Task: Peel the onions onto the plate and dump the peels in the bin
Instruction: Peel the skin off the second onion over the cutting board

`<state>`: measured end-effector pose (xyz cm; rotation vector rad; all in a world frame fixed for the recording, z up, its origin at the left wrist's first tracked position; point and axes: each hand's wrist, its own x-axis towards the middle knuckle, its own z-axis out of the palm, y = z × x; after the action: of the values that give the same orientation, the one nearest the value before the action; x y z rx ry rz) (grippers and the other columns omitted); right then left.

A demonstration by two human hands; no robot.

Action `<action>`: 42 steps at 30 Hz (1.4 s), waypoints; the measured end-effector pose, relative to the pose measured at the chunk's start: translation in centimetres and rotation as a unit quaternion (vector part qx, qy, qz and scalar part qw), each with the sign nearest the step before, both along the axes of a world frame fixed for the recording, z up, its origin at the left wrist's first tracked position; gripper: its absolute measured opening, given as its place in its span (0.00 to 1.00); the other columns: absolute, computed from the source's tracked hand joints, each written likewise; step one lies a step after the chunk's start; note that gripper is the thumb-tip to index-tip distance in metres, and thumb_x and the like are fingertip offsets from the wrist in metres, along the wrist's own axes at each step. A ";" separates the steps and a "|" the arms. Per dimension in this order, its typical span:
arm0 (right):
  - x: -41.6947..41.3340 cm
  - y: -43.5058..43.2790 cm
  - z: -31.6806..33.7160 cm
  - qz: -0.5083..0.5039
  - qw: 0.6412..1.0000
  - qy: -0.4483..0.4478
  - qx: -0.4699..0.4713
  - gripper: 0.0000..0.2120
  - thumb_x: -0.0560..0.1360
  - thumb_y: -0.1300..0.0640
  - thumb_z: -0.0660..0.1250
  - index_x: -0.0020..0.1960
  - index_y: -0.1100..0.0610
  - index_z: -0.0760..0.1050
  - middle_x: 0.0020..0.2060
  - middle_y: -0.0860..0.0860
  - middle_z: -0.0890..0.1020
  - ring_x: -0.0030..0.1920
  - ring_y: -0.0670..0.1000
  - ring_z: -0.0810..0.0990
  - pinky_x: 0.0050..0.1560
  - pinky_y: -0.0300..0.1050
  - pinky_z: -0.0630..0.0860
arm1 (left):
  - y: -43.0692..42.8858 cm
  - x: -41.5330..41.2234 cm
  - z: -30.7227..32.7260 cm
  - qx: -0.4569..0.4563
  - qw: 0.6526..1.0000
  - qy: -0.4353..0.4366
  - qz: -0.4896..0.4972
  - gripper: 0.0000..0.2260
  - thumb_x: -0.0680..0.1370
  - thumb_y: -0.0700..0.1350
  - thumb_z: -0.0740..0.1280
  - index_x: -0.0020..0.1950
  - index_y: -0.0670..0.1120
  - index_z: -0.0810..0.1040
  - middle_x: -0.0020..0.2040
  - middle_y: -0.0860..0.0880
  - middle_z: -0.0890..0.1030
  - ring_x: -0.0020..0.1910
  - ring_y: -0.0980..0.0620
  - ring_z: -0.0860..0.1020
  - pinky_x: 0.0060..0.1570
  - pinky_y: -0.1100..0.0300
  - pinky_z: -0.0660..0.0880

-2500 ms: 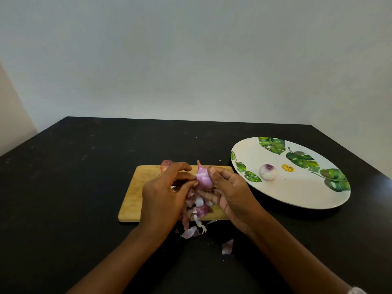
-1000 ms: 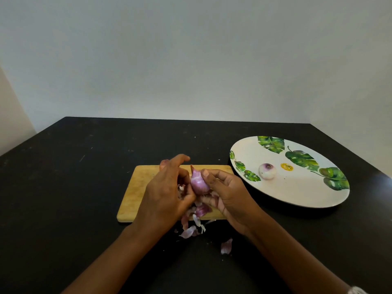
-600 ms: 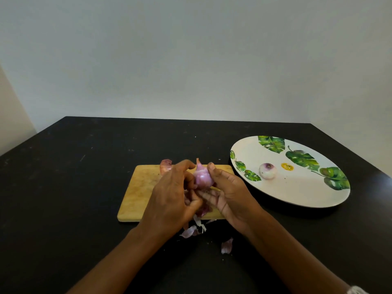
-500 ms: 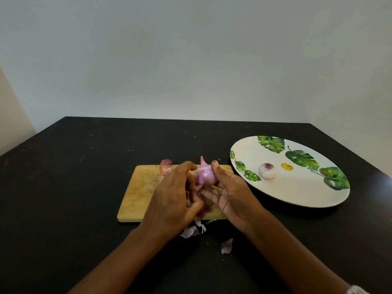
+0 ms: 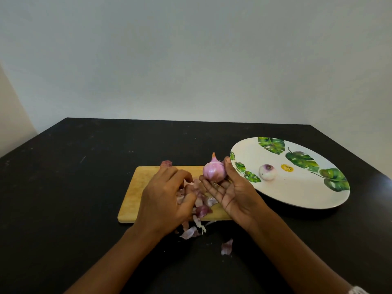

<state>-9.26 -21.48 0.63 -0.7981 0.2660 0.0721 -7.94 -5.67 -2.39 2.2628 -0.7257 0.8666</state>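
Observation:
My right hand (image 5: 233, 194) holds a pink, partly peeled onion (image 5: 213, 171) upright above the right end of the wooden cutting board (image 5: 135, 187), thumb on its right side and fingers under it. My left hand (image 5: 163, 198) is just left of it, lower, with its fingers curled over a pile of onion peels (image 5: 201, 206) on the board, pinching a pale strip of peel. One peeled onion (image 5: 267, 171) lies on the white leaf-patterned plate (image 5: 297, 194) to the right. No bin is in view.
Another unpeeled onion (image 5: 166, 163) sits at the board's far edge. Loose peels (image 5: 188, 232) lie on the black table (image 5: 63, 198) in front of the board, with one scrap (image 5: 227, 247) nearer me. A wall stands behind the table.
My left hand has come off the onion and dropped down to the peel pile. My right hand has lifted the onion slightly up and to the right.

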 end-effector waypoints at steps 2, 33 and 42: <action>0.0 0.1 0.1 0.003 1.000 -0.005 0.000 0.09 0.78 0.53 0.63 0.49 0.59 0.74 0.46 0.62 0.81 0.41 0.57 0.85 0.45 0.50 0.82 | 0.0 0.2 -0.1 -0.003 1.000 -0.005 0.016 0.08 0.74 0.50 0.62 0.45 0.47 0.78 0.40 0.56 0.74 0.39 0.59 0.71 0.39 0.68 0.68; 0.4 -0.2 -1.6 0.096 0.985 -0.038 -0.138 0.28 0.66 0.53 0.72 0.62 0.65 0.73 0.53 0.62 0.83 0.52 0.58 0.84 0.51 0.51 0.82 | -0.4 0.3 0.3 -0.112 0.989 0.024 -0.089 0.16 0.71 0.47 0.69 0.58 0.55 0.74 0.47 0.64 0.75 0.48 0.63 0.76 0.49 0.73 0.72; 0.3 -0.4 -1.8 0.080 0.977 -0.053 -0.190 0.24 0.64 0.55 0.73 0.57 0.62 0.74 0.54 0.60 0.83 0.52 0.56 0.84 0.51 0.50 0.82 | -0.2 0.4 0.4 -0.133 0.987 0.047 -0.081 0.20 0.68 0.36 0.75 0.55 0.51 0.76 0.42 0.58 0.80 0.45 0.62 0.78 0.45 0.75 0.71</action>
<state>-9.00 -21.90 -1.18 -1.1996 0.1126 0.1321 -7.57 -5.91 -2.01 1.9647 -0.6955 0.7277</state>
